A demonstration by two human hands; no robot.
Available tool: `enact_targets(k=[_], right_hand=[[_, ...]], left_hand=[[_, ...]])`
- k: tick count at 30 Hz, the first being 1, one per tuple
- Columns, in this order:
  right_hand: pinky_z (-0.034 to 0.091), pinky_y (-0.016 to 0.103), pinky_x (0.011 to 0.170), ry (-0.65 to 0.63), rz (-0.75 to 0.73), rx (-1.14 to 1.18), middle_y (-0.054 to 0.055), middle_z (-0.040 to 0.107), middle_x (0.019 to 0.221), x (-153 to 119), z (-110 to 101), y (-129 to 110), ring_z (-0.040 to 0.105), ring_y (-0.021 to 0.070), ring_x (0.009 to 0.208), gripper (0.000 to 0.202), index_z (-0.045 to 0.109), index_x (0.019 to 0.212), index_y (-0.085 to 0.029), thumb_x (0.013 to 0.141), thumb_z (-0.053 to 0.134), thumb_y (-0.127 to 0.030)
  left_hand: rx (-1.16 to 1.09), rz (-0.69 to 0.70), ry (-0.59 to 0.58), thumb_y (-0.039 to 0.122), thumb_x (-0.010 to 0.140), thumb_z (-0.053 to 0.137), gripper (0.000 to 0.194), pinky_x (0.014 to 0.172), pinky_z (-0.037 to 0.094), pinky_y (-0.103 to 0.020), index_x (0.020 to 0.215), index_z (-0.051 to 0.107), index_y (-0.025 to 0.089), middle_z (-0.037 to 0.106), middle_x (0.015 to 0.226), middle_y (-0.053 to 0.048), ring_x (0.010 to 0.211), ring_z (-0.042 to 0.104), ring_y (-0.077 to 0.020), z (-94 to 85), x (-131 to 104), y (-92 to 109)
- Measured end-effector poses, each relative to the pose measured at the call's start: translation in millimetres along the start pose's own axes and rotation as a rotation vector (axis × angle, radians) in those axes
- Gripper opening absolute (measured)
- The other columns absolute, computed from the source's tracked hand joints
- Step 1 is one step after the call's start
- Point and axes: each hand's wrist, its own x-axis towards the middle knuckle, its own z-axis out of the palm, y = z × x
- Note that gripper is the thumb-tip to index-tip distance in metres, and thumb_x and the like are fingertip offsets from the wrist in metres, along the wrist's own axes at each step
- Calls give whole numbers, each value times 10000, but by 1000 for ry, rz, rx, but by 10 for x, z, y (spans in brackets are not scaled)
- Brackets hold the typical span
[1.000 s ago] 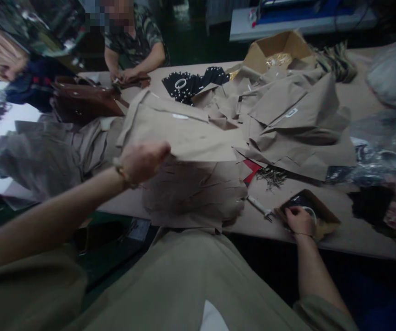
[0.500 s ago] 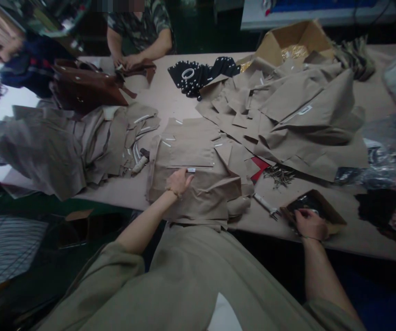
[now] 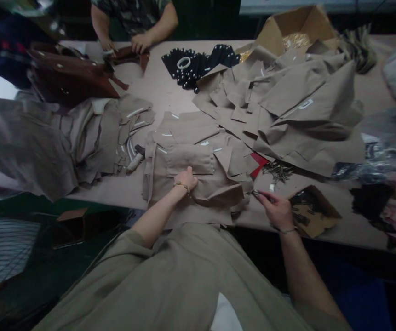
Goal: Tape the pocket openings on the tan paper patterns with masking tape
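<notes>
My left hand (image 3: 186, 179) lies on a beige fabric piece (image 3: 192, 158) at the middle of the table, its bent fingers gripping the cloth beside a straight slit. More beige layers lie under it. My right hand (image 3: 278, 211) is closed around a slim tool with a dark metal tip (image 3: 257, 195), pointing left at the fabric's right edge. Its exact kind is hard to make out. Right beside that hand stands an open cardboard box (image 3: 325, 219) with dark small parts inside. A small white piece (image 3: 272, 187) lies just above my right fingers.
Beige fabric heaps lie left (image 3: 90, 142) and right (image 3: 308, 110). Thin metal pieces (image 3: 278, 172) are piled near a red scrap (image 3: 258, 164). Across the table, a co-worker's hands (image 3: 140, 43) handle brown material near a brown bag (image 3: 75, 76). Black dotted cloth (image 3: 203, 66) and a carton (image 3: 297, 25) stand at the back.
My right hand has left the cardboard box and moved left, now with the slim tool in it. The top fabric piece has shifted toward me, with my left hand on it.
</notes>
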Motion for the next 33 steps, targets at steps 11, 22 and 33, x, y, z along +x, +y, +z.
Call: enact_targets(k=[11,22,33], right_hand=[[513,290,737,-302,-313,-122,81,755,905,-30,1010,-1355,682,200,800,364,757,1258,-230,932,622,-320],[516,257,719,-193,-479,-98,67,721,936,-387,821,-1833,676,165,784,383,711,1329,-226,1007,557,-365],[412,280,759,-628,-559,-560,117,655,1124,701,1829,-1391,583,221,1013,315,751,1195,-242,1023,508,-340]], left_hand=[[-167,543,288,417,935,647,490,932,546,-350,1379,547,234,709,1241,-110,1143,674,-254,-129,-646,-348],[-561,788,695,237,1022,533,217,916,577,-306,1153,704,212,781,1061,-62,996,727,-169,-107,-1055,-530],[-592,391,427,177,882,720,184,919,560,-337,1053,776,210,791,1053,-61,975,708,-199,543,70,-835]])
